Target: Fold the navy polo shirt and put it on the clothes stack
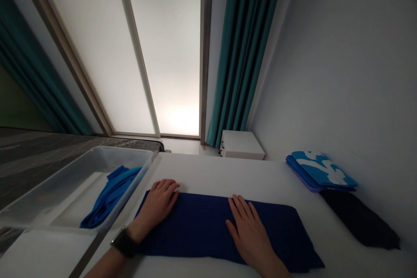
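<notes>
A dark blue cloth (202, 226), folded into a long flat rectangle, lies on the white table (202, 171). My left hand (159, 202) rests palm down on its left end, fingers stretched out, with the fingertips at the far edge. A dark watch sits on that wrist. Right of the middle, my right hand (247, 228) lies flat on the same cloth, fingers a little spread. Neither hand grips the cloth. Its kind of garment cannot be made out.
A clear plastic bin (100, 152) with a bright blue cloth (112, 195) inside stands at the left. Folded blue-and-white fabric (321, 169) and a black folded cloth (360, 219) lie at the right by the wall. Beyond the table are a white cabinet (243, 143) and a green curtain (247, 52).
</notes>
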`<state>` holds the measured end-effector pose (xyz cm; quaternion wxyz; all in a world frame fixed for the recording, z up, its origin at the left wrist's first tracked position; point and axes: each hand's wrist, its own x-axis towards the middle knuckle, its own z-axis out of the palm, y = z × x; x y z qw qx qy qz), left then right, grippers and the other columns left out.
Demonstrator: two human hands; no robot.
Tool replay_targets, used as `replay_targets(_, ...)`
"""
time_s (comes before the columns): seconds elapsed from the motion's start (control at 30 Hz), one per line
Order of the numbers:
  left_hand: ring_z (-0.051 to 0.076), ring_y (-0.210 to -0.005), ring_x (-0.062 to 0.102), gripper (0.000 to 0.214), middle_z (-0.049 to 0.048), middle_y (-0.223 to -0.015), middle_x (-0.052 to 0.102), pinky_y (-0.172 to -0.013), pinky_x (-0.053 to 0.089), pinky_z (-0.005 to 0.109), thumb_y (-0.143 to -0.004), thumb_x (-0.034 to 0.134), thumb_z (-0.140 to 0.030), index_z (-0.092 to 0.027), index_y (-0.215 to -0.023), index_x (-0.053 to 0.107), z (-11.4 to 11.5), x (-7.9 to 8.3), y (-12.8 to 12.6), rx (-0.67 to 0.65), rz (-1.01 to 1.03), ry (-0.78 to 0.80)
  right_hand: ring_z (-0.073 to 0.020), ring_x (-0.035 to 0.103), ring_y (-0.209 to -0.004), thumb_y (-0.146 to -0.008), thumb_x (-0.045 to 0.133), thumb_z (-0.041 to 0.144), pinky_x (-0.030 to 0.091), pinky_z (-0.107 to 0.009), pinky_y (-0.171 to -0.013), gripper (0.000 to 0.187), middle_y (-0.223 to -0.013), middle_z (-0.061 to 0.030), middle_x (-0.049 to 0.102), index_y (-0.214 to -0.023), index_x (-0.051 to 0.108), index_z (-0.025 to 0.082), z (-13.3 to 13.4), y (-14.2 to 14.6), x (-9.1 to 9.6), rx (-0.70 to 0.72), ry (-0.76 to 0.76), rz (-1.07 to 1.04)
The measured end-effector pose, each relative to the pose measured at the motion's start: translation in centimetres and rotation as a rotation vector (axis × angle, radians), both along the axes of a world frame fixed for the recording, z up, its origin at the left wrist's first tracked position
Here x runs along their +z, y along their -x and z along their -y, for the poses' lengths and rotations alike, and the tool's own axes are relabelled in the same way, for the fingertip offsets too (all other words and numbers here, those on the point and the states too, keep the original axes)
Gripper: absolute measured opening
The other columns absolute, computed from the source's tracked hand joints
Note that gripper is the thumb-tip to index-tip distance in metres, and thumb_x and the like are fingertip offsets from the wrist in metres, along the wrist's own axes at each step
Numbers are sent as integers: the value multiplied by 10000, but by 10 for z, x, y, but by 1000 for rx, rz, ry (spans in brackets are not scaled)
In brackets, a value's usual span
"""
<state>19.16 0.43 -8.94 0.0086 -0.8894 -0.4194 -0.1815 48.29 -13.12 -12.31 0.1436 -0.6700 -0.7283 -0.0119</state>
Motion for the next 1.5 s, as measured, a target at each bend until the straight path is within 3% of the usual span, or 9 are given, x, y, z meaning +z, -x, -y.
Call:
replay_targets(0.13, 271, -1301, 460, 439, 83, -1442, 498, -1103, 315, 471, -959, 456, -313, -248, -1394, 457, 48, -2, -34, -186, -71, -43, -280, 349, -1403, -988, 297, 526, 220, -515, -1160, 613, -1522, -92, 388, -1482, 383, 173, -3, -3, -7, 9, 64, -11)
replay_targets(0.23, 266, -1363, 408, 553, 90, -1507, 427, -1126, 310, 467, -970, 448, -380, -235, -1490, 331, 63, -15, -50, -211, -86, 6, -269, 352, -1403, -992, 306, 507, 224, -513, -1164, 587, -1521, -79, 393, -1483, 382, 196, -6, -9, -9, 28, 31, -15)
replay_targets(0.33, 257, -1386, 387, 567, 78, -1524, 406, -1139, 301, 476, -994, 391, -424, -237, -1517, 284, 60, -24, -48, -193, -74, 53, -266, 350, -1405, -990, 304, 514, 230, -506, -1168, 598, -1523, -79, 390, -1487, 373, 188, -7, -11, -11, 31, 30, -3)
replay_targets(0.63, 244, -1424, 330, 533, 35, -1554, 353, -1179, 231, 487, -1013, 320, -465, -286, -1514, 297, 47, -27, -1, 5, -119, 70, -252, 311, -1424, -982, 275, 534, 230, -490, -1180, 635, -1533, -71, 376, -1485, 366, 158, -4, -26, -28, -32, 2, 54)
replay_targets(0.8, 272, -1435, 303, 544, 60, -1553, 357, -1150, 280, 504, -1003, 332, -485, -251, -1493, 355, 41, -36, 13, 115, -88, 80, -254, 328, -1417, -970, 283, 547, 244, -489, -1176, 635, -1519, -55, 403, -1477, 389, 180, -4, -31, -32, -41, -1, 89)
replay_targets(0.93, 262, -1358, 417, 476, 102, -1461, 483, -1116, 349, 451, -1000, 371, -386, -178, -1420, 459, 32, -36, 25, 125, 17, 120, -254, 340, -1411, -971, 296, 545, 241, -489, -1177, 621, -1511, -61, 418, -1471, 402, 192, -5, -33, -37, -35, -29, 87)
replay_targets(1.17, 250, -1034, 557, 250, 74, -1090, 634, -907, 444, 439, -957, 437, -250, -230, -1089, 648, 4, -11, 30, 44, 123, 163, -254, 362, -1399, -963, 292, 562, 253, -498, -1174, 636, -1499, -62, 436, -1458, 422, 184, -6, -39, -44, -14, -52, 101)
replay_targets(1.33, 231, -901, 547, 238, 71, -915, 606, -844, 452, 388, -964, 453, -321, -194, -840, 611, -15, -8, 28, 7, 128, 226, -254, 358, -1402, -961, 312, 560, 271, -502, -1167, 635, -1506, -60, 425, -1460, 417, 182, -5, -40, -46, -13, -60, 117)
replay_targets(1.5, 211, -826, 548, 298, 63, -862, 590, -768, 455, 337, -997, 377, -338, -200, -787, 538, -19, -16, 30, 0, 125, 227, -251, 370, -1395, -964, 302, 546, 281, -504, -1162, 632, -1500, -65, 431, -1454, 424, 166, -6, -41, -48, -12, -68, 147)
